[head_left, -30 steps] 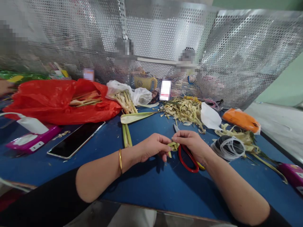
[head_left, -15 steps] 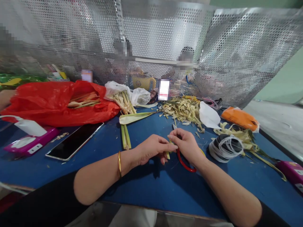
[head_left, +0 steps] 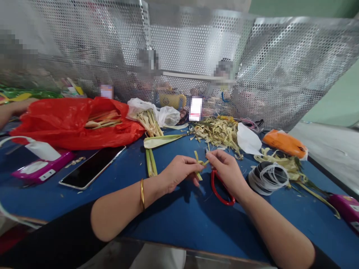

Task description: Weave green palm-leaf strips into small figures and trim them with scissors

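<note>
My left hand [head_left: 182,172] pinches a small folded piece of green-yellow leaf strip [head_left: 199,163] above the middle of the blue table. Strip ends stick out above and below its fingertips. Close on the right, my right hand [head_left: 223,166] is closed on the end of the same strip. Beneath my right hand lie scissors with red handles [head_left: 221,192], partly covered by it. Green stalks [head_left: 150,163] rest left of my hands, with a broad pale leaf [head_left: 162,141] across their top.
Leaf scraps [head_left: 218,130] are heaped behind my hands. A spool of white cord [head_left: 267,178] stands right, near an orange packet [head_left: 284,143]. At left are a red bag [head_left: 61,125], a phone [head_left: 92,168] and a purple power strip [head_left: 42,168]. Another person's hand is at the far left edge.
My hands have moved slightly apart, and more of the crossed strip shows between them. The view has shifted a little. The other person's hand at far left shows more.
</note>
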{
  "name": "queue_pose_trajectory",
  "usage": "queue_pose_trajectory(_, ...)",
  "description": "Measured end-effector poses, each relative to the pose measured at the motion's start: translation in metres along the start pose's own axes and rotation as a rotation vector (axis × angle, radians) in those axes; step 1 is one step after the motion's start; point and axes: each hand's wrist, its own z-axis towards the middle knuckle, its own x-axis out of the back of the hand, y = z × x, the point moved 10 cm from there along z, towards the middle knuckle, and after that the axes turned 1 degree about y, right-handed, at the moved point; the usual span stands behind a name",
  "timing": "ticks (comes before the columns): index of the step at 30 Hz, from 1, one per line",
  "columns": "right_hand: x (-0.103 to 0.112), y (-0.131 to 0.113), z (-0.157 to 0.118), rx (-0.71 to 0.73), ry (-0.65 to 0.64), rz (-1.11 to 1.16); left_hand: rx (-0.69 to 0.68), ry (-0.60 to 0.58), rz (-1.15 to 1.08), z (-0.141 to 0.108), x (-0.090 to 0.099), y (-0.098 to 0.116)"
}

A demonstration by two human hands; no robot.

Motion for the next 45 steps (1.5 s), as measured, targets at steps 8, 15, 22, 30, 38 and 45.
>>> queue_pose_trajectory(8,0.009,0.008,0.001,0.003,0.115,-0.113,0.019,-0.039,0.003,0.000,-0.002,0.001)
queue_pose_trajectory(15,0.016,0.012,0.000,0.014,0.214,-0.130,0.009,-0.038,-0.006,-0.001,-0.003,0.005)
queue_pose_trajectory(22,0.022,-0.022,-0.004,0.268,0.227,-0.353,0.054,0.003,-0.075,0.000,0.005,-0.001)
queue_pose_trajectory(30,-0.054,-0.085,-0.072,1.180,-0.069,-1.073,0.018,0.096,-0.173,0.001,0.013,0.001)
queue_pose_trajectory(38,-0.079,-0.066,-0.080,1.253,-0.052,-1.338,0.080,0.075,-0.204,-0.002,0.008,-0.005)
queue_pose_trajectory(45,-0.053,-0.080,-0.073,1.109,0.084,-1.124,0.072,-0.055,-0.280,-0.001,0.004,0.003)
